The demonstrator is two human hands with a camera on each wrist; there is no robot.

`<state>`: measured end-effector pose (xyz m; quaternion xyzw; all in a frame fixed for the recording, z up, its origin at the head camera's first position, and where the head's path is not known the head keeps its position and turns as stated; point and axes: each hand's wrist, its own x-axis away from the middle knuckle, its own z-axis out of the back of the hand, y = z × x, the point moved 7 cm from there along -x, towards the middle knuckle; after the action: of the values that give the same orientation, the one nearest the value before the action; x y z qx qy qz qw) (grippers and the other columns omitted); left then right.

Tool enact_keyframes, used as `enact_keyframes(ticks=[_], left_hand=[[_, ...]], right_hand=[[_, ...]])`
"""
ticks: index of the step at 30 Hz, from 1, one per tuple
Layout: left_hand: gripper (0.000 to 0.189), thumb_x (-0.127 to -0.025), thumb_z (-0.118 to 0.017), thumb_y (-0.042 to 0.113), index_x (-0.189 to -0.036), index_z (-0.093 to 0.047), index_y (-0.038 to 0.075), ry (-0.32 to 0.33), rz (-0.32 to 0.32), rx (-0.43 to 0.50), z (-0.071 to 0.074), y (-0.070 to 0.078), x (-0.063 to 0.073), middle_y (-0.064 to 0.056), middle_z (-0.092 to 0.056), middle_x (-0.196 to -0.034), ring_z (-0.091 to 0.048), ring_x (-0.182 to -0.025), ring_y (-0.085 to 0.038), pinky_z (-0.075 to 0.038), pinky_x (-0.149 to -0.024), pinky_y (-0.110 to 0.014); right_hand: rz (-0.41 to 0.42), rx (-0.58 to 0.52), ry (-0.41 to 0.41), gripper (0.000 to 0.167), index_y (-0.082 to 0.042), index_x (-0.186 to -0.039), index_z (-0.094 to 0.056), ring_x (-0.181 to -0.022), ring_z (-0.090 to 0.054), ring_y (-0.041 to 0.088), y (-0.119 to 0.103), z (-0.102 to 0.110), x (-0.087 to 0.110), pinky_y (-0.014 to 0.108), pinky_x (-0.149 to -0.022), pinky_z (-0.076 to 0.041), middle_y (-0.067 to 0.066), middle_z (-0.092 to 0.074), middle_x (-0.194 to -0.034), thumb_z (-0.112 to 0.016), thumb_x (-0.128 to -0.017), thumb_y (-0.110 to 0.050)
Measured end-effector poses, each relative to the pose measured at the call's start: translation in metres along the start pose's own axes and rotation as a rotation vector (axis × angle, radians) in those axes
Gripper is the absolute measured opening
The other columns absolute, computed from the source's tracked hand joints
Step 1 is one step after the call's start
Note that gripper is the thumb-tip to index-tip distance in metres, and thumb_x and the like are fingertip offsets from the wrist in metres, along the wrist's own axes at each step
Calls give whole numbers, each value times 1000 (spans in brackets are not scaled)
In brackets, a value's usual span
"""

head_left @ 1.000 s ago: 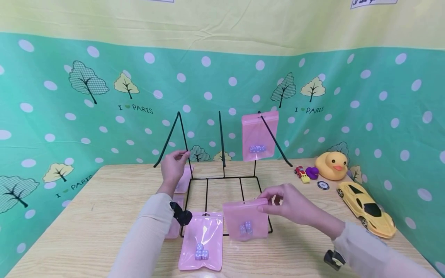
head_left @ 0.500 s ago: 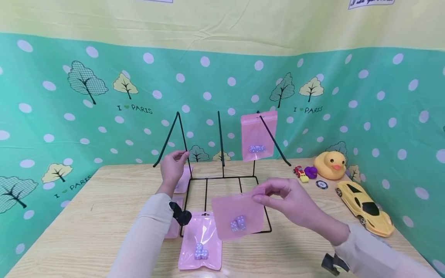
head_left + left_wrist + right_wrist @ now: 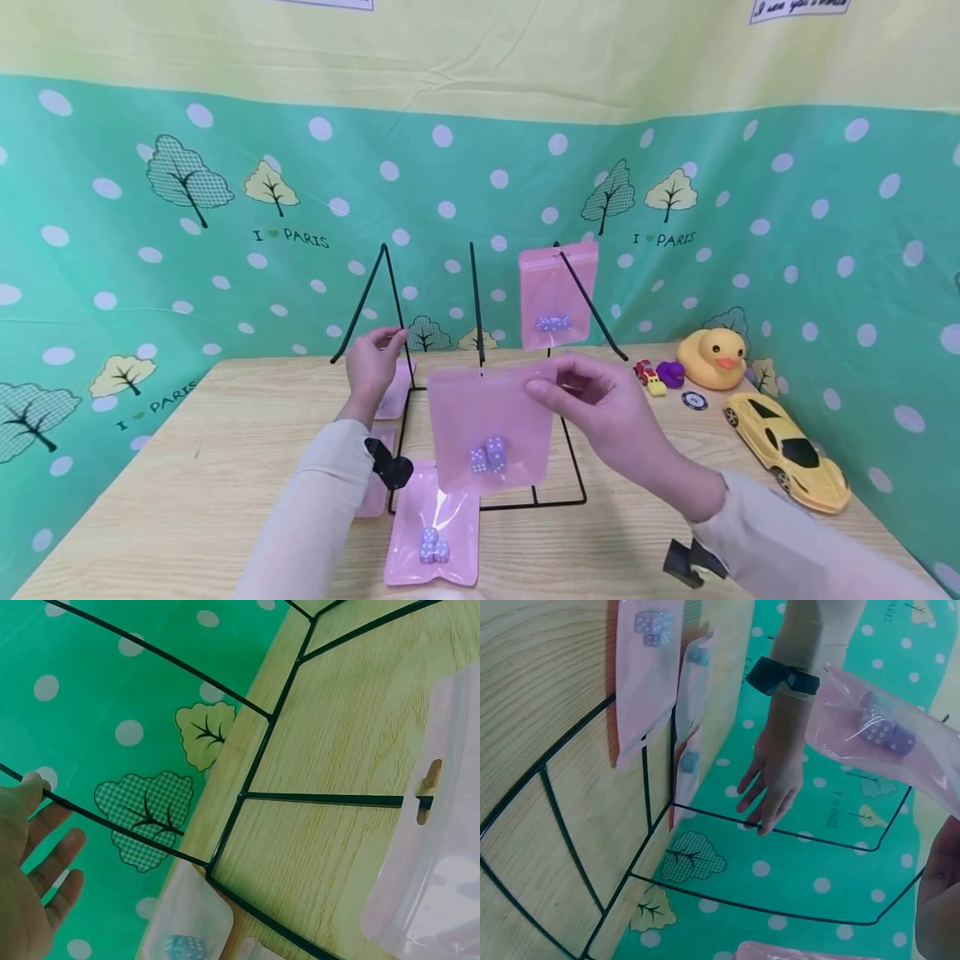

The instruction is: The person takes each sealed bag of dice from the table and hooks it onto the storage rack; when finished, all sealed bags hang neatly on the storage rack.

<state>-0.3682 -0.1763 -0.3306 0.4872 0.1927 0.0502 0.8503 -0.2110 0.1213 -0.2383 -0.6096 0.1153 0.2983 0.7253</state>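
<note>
My right hand pinches the top right corner of a pink zip bag with lilac dice inside, held upright in front of the black wire rack. In the right wrist view this bag hangs tilted and apart from the wires. My left hand pinches the rack's left upright wire between thumb and index finger, its other fingers loosely bent. Another pink bag of dice hangs on the right prong. The middle and left prongs carry no bag.
One pink dice bag lies at the table's front, and others lie left of the rack, partly behind my left arm. To the right sit a rubber duck, a yellow toy car, small toys and a poker chip.
My right hand has lifted the pink bag off the rack's base area, up and to the left, toward the camera. My left hand keeps its place on the wire.
</note>
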Motion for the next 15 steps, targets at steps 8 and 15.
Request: enact_keyframes(ticks=[8, 15], left_hand=[[33, -104, -62, 30, -122, -72, 5, 10, -17, -1, 0, -1, -1, -18, -72, -116, -67, -105, -33, -52, -89, -47], [32, -103, -63, 29, -121, -73, 5, 18, -4, 7, 0, -1, 0, -17, -73, -116, -67, -106, -33, -53, -89, -46]], right_hand=[[-43, 22, 39, 8, -3, -97, -73, -70, -53, 15, 0, -4, -11, 24, -63, -50, 5, -60, -81, -72, -95, -10], [-77, 51, 41, 12, -3, -93, -71, -72, -49, 18, 7, -5, -18, 24, -62, -46, 6, -57, -79, -71, -97, -14]])
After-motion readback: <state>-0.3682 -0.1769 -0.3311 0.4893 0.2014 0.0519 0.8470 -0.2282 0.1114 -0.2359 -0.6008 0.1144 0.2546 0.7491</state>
